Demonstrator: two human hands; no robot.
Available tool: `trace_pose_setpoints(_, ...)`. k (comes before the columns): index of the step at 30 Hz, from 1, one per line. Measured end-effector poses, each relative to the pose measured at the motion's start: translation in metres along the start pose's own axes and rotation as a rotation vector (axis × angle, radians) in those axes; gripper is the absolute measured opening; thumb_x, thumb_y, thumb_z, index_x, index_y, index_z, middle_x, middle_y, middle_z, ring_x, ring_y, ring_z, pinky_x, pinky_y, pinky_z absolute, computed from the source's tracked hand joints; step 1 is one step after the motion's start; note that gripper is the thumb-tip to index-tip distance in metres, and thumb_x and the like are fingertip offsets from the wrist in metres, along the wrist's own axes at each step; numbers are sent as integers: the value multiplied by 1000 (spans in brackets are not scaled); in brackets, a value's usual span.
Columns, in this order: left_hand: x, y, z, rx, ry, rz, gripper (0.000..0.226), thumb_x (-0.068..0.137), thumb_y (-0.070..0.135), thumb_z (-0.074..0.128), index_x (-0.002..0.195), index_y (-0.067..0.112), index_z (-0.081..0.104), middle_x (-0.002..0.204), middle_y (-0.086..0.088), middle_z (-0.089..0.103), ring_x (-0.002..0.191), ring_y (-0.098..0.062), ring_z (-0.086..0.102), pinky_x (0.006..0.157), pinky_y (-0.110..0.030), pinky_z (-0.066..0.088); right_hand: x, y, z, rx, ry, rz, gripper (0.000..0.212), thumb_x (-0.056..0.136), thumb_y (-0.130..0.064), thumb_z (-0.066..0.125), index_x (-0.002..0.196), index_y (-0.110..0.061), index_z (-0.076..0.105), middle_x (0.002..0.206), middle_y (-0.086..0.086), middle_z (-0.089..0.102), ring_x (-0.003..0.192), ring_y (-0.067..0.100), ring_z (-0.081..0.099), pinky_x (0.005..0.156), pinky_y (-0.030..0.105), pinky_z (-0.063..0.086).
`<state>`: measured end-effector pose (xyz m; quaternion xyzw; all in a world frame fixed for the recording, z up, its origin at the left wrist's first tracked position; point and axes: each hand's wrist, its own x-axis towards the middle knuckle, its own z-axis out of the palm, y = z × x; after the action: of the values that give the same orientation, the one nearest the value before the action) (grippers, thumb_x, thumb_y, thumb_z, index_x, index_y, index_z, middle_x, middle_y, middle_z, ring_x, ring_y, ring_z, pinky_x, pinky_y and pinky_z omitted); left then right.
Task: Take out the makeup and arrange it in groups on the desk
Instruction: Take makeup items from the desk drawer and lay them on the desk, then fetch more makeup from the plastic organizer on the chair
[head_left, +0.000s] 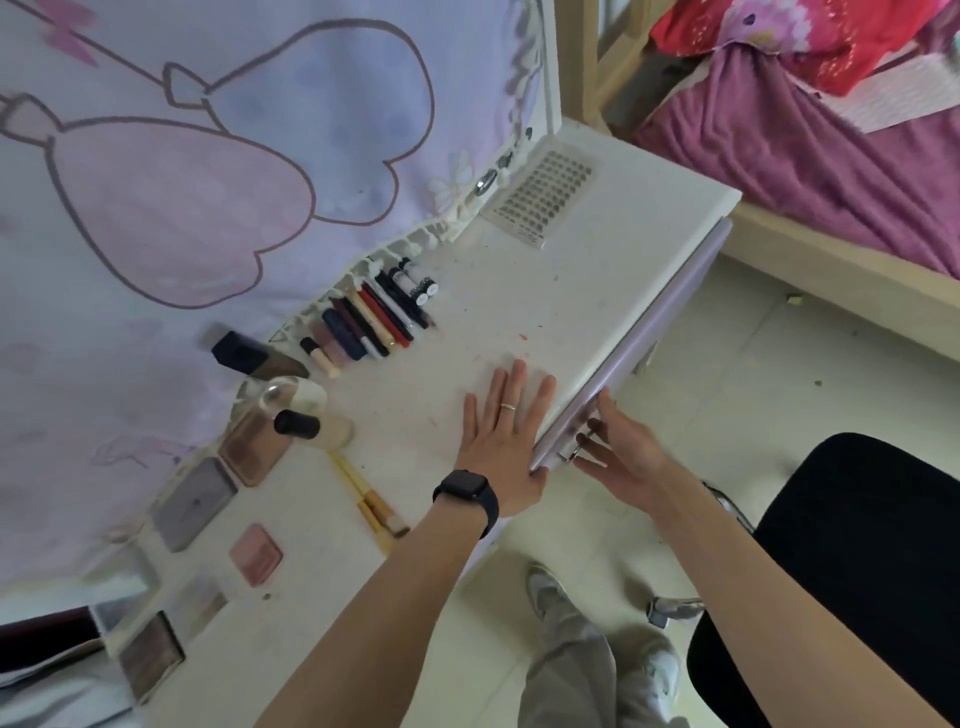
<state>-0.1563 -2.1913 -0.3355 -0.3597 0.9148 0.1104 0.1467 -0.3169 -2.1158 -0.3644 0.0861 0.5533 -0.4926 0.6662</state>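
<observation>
Both forearms reached forward; her left hand lay flat, fingers spread, on the worktop, while the right hand hung open beside the drawer front. Makeup sat grouped beyond the left hand.

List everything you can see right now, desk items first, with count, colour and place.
pens and pencils: about ten, black, red, cream and navy, in a row at the desk's back edge
small tubes: about three, black and white, at the far end of that row
bottles: about four, black-capped, clear or beige, nearer than the row
palettes: about five, grey, brown and pink, along the wall side
brushes: two, yellow, lying mid-desk
vent panel: one, white, far end of the desk
drawer front: one, lilac, under the desk edge
chair: one, black, to the right
left hand: flat on the desk, ring and black watch
right hand: fingers at the drawer handle
</observation>
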Motion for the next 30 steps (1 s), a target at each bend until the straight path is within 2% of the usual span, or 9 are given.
trace_pose_setpoints(6,-2,3,1,4,3,2,111,86,32,62,153,31,-27,157,-4,-41,146,-27,-35,115,-55,-18,-4,1,-8,-121,3,-32,37,95,-60,55,115,-30,60,122,-10,59,112,18,61,109,47,44)
trace_pose_setpoints(8,-4,3,2,2,16,7,111,87,32,63,154,29,-26,158,-6,-39,146,-27,-34,116,-56,-16,-8,5,-7,-155,15,-89,54,93,-58,60,139,-31,49,130,-16,58,104,15,65,104,45,48)
trace_pose_setpoints(12,-4,1,5,0,43,5,112,86,32,64,154,27,-25,159,-7,-37,147,-28,-33,116,-57,-15,-9,13,3,-157,83,-203,72,100,-41,60,160,-32,22,82,-37,70,80,3,75,65,18,58)
trace_pose_setpoints(14,-4,0,6,-4,35,1,113,87,32,65,154,27,-25,159,-6,-38,147,-28,-34,115,-56,-17,-7,15,7,-148,91,-199,71,100,-42,59,160,-33,23,85,-33,72,85,6,75,66,18,58)
trace_pose_setpoints(18,-4,0,4,4,-1,-28,111,90,32,62,151,28,-31,154,-5,-45,143,-26,-40,112,-52,-24,-13,17,11,-194,71,-181,75,95,-56,59,158,-43,22,134,-14,53,115,21,62,92,40,57)
trace_pose_setpoints(22,-3,4,-10,4,-121,-82,110,94,33,60,148,31,-36,149,-3,-51,139,-27,-44,119,-55,-13,-27,0,2,-472,121,-167,53,98,-47,61,148,-36,47,101,-8,59,92,23,67,69,24,51)
trace_pose_setpoints(24,-5,6,-25,-1,-192,-90,110,94,36,62,149,31,-33,151,-3,-48,143,-27,-37,122,-54,-6,-43,-9,-7,-702,114,-186,36,100,-35,61,135,-24,65,88,-2,61,78,19,59,60,20,44)
trace_pose_setpoints(27,-8,16,-57,-79,-306,-128,100,95,40,59,156,30,-19,161,-2,-32,152,-26,-20,124,-49,7,-79,-21,-18,-939,101,-201,36,99,-41,60,129,-24,69,119,0,69,102,19,64,85,26,48)
trace_pose_setpoints(30,-23,36,-86,-153,-324,-158,71,99,40,52,158,25,17,166,-6,14,148,-30,26,116,-44,33,-132,-36,-28,-1163,132,-255,34,102,-42,54,130,-30,68,131,-3,67,114,19,64,98,28,49)
